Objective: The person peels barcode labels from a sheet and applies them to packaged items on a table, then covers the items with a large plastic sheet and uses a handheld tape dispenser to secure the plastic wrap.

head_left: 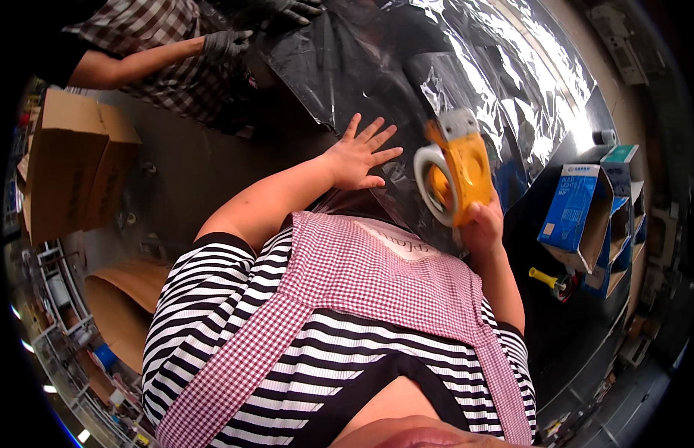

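**Tape gun raised over foil-wrapped bundle**

The right hand [483,224] is closed around the handle of a yellow tape dispenser [457,173], its roll of tape facing the left hand. The left hand [360,155], fingers spread and holding nothing, presses flat on the shiny plastic-wrapped bundle [451,67] just beside the dispenser. Beyond the left hand, a co-worker's gloved hand [226,43] (grey glove, checked sleeve) rests on the same wrap.

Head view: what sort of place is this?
Probably a packing or warehouse workbench: the right hand holds a yellow tape dispenser, silver plastic film covers the table, and a cardboard box stands nearby.
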